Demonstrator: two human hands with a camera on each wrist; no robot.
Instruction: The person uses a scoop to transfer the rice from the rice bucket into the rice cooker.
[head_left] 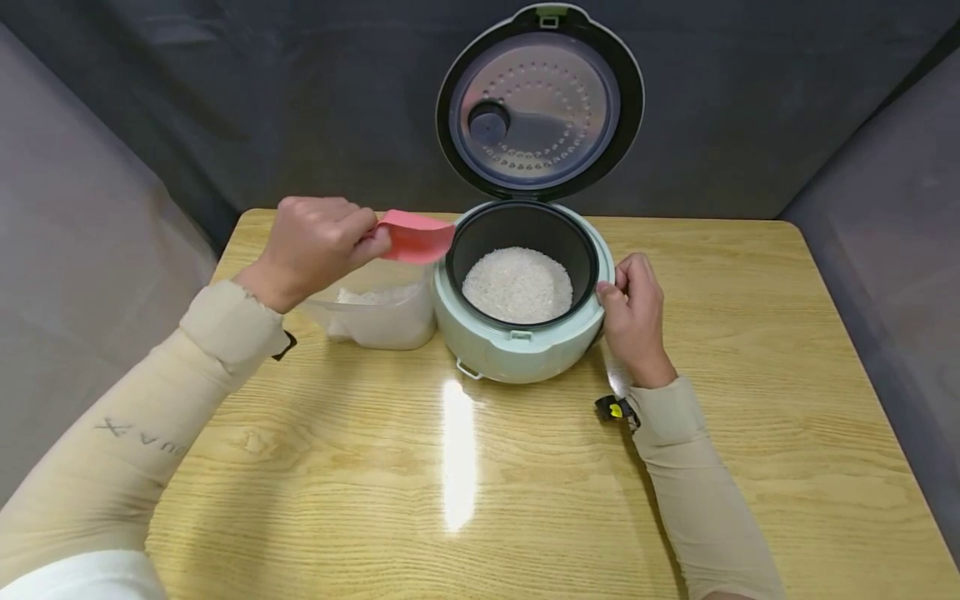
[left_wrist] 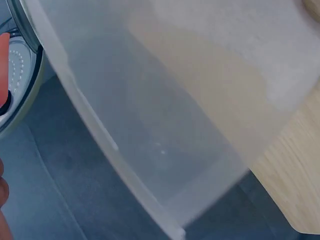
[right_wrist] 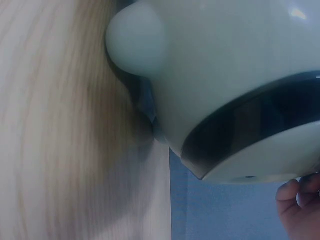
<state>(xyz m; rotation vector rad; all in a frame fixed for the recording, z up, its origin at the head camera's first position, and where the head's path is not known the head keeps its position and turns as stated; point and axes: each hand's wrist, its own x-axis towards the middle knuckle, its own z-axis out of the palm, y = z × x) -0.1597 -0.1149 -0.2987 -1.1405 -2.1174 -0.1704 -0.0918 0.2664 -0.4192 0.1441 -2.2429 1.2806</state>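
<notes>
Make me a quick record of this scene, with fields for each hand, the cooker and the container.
Left hand: holds a pink scoop at the cooker's left rim; whether they touch is unclear
Right hand: grips the cooker's right side
Rice cooker: on the table, lid raised
Inner pot: dark, with white rice inside
Container: translucent, left of the cooker, some rice inside

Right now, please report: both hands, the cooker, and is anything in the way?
Left hand grips pink scoop by rice cooker. Right hand holds cooker's side. Rice inside; lid raised, not blocking the opening.
</notes>
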